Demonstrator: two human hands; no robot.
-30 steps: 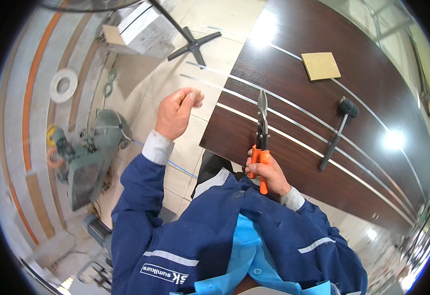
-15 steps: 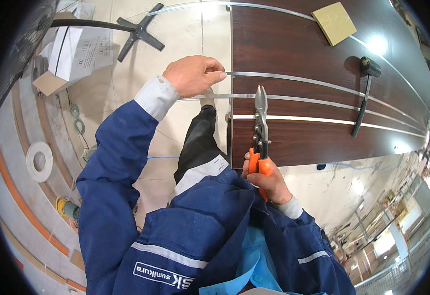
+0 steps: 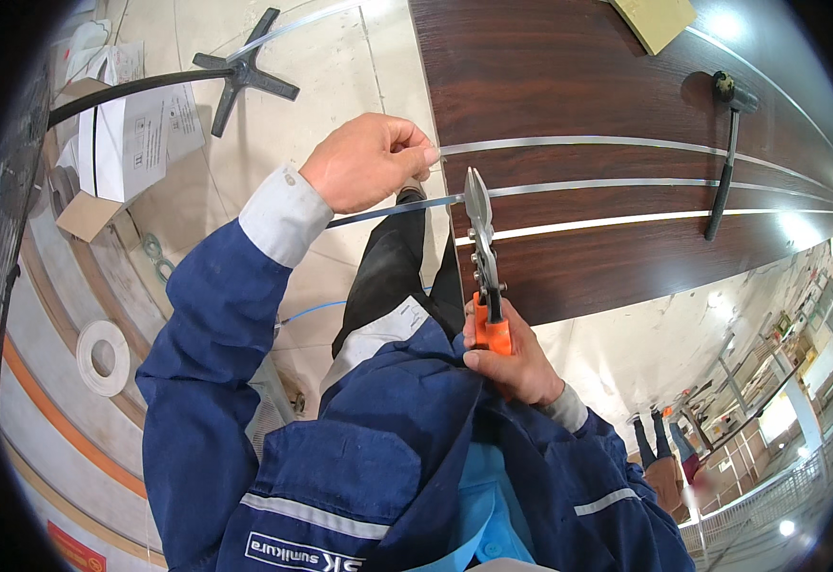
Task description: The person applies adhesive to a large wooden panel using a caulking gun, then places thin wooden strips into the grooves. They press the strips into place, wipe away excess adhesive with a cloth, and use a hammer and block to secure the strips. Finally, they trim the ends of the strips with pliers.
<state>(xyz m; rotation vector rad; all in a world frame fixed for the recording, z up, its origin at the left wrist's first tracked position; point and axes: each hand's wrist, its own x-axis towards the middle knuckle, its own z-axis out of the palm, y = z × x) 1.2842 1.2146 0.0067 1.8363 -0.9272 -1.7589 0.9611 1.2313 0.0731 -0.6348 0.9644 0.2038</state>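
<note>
My left hand point(image 3: 367, 162) is closed just off the left edge of a dark wood-grain panel point(image 3: 569, 105), pinching the end of a thin metal strip point(image 3: 588, 141) that runs across the panel. Below it lies a second strip point(image 3: 617, 185), its free end sticking out past the panel edge under my left wrist. My right hand point(image 3: 517, 357) grips the orange handles of tin snips point(image 3: 479, 224), blades pointing away from me. The blades overlap the second strip near the panel edge; whether it sits between the jaws I cannot tell. A third, brighter strip point(image 3: 617, 221) passes behind the snips.
On the panel lie a black mallet point(image 3: 724, 157) and a yellowish square block point(image 3: 660, 21). To the left stand a black star-shaped base point(image 3: 245, 74), a white carton point(image 3: 131, 143) and a white ring-shaped roll point(image 3: 104, 357). Another person point(image 3: 669, 467) is far off at the lower right.
The snips have moved left along the second strip toward the panel edge. My left hand still pinches the upper strip's end. The whole view has tilted and shifted a little.
</note>
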